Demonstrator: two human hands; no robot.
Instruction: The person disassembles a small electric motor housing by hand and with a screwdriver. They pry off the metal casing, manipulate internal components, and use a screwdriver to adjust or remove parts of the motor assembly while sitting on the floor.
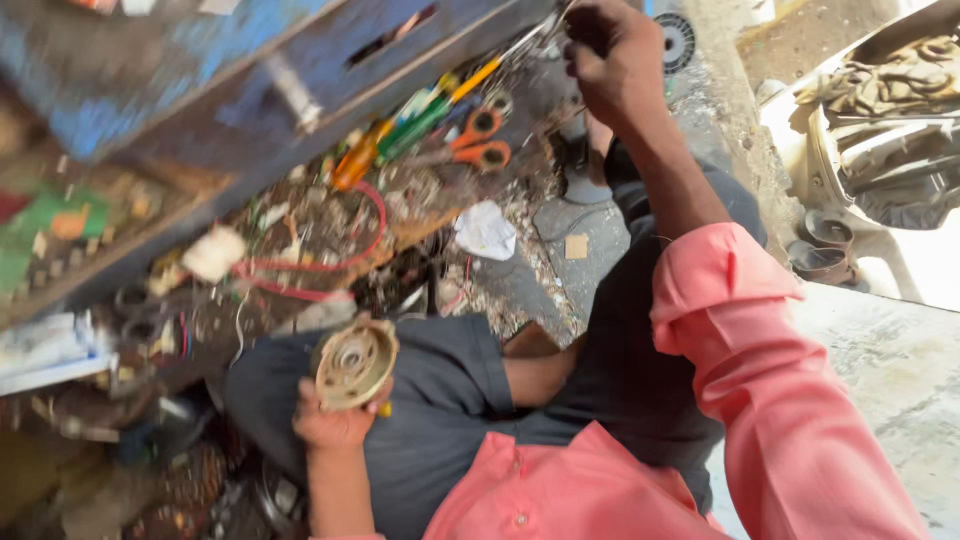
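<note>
The left hand [335, 420] is clamped on a round metal disc [354, 362], holding it up over the lap, just off the worktop's [300, 235] near edge. The right hand [612, 60] reaches to the worktop's far end, fingers closed on a thin tool [530, 38] beside orange scissors [480, 140] and screwdrivers [420, 115].

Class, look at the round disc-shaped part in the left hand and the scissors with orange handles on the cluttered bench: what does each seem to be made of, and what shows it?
Round disc-shaped part: probably metal, dull tan-grey, with a cast-looking rim and a hub.
Scissors with orange handles: the handles look like glossy moulded plastic; the blades are too blurred to judge.
</note>
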